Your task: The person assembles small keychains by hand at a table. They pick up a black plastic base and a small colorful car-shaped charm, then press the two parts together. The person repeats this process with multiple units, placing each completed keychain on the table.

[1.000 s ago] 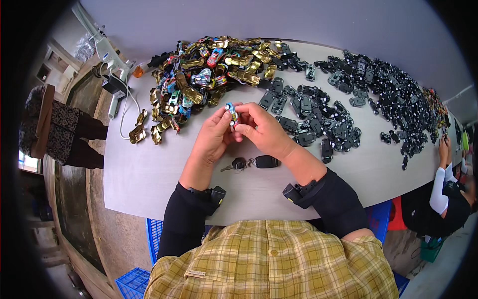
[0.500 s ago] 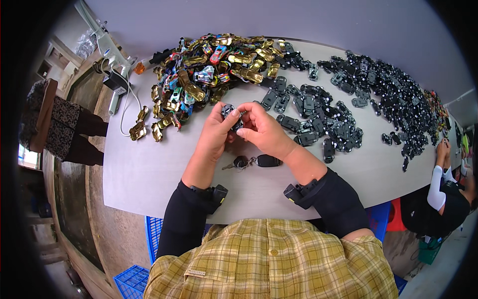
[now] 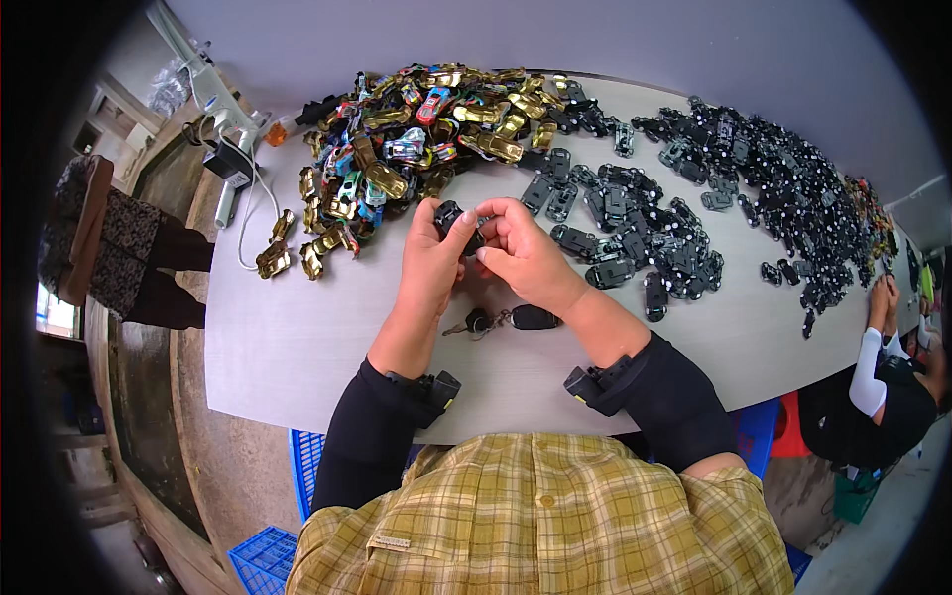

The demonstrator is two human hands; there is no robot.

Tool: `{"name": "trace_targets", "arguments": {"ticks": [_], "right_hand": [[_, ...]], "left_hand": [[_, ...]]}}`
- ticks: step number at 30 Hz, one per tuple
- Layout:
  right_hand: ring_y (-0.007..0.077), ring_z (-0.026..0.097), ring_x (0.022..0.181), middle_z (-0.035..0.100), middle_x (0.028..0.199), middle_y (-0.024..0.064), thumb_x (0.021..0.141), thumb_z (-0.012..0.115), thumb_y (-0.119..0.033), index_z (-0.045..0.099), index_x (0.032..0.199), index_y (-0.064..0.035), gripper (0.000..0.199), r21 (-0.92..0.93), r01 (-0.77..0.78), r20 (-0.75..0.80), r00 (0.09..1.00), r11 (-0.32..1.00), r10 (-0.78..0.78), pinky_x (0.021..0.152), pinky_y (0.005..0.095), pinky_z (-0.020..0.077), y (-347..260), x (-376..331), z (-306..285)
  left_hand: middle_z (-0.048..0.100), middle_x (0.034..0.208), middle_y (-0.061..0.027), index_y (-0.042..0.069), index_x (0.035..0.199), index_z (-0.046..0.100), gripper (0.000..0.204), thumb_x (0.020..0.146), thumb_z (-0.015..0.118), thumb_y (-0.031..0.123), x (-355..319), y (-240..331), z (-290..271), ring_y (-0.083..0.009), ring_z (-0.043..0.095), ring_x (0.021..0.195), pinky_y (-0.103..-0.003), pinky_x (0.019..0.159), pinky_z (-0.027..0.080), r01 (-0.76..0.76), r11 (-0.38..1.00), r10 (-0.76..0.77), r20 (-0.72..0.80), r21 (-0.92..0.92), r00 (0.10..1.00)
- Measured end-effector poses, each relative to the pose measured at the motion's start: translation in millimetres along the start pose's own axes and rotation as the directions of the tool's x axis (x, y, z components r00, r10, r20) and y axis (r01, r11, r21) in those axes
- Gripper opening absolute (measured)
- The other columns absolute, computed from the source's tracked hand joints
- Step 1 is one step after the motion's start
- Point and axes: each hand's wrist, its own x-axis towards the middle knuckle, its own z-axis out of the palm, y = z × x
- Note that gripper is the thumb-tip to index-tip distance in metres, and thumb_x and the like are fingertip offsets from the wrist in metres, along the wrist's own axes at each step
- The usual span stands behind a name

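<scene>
Apparently mid-handling: left hand (image 3: 433,255) grips a black plastic toy car (image 3: 448,212); right hand (image 3: 528,255), hold unclear, should probably steady it next.

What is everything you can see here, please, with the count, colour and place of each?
Table: one, pale grey, centre.
Toy-car piece: one, black, held at centre.
Car-shell pile: one, uncountable pieces, gold and multicoloured, back left.
Nearer dark heap: one, uncountable car pieces, black, right of centre.
Farther dark heap: one, uncountable pieces, mostly black, far right.
Key bunch: one, black and metallic, front centre.
Adapter: one, black, left edge.
Crates: at least two, blue, lower left.
Other people: at least two, dark clothing, far left and right.
Sleeves: two, black, forearms.
Shirt: one, yellow plaid, bottom.
Left hand: one, bare, holding the piece.
Right hand: one, bare, beside it.
</scene>
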Motion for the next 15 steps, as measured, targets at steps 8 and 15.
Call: {"name": "trace_targets", "arguments": {"ticks": [8, 15], "right_hand": [[0.0091, 0.05, 0.084, 0.053, 0.101, 0.0052, 0.086, 0.055, 0.005, 0.043, 0.122, -0.0016, 0.039, -0.02, 0.039, -0.074, 0.996, 0.999, -0.04, 0.075, 0.0248, 0.046, 11.8, 0.3, 2.5], [0.0093, 0.055, 0.083, 0.055, 0.099, 0.0043, 0.089, 0.061, -0.001, 0.047, 0.12, -0.002, 0.034, -0.04, -0.036, -0.062, 0.998, 0.999, 0.033, 0.074, 0.0252, 0.0482, 3.3, 1.9, -0.9]], "left_hand": [[0.055, 0.079, 0.0024, 0.009, 0.105, 0.049, 0.027, 0.094, 0.069, 0.024, 2.0, -8.6, -3.3, -0.0032, 0.047, 0.057, -0.02, 0.043, 0.037, -0.181, 0.949, 0.176, 0.043, 0.257, 0.983], [0.056, 0.078, 0.0023, 0.008, 0.105, 0.05, 0.022, 0.097, 0.066, 0.021, 2.2, -8.3, -3.5, -0.006, 0.054, 0.066, -0.021, 0.053, 0.046, -0.131, 0.975, 0.128, 0.027, 0.179, 0.991]]}}
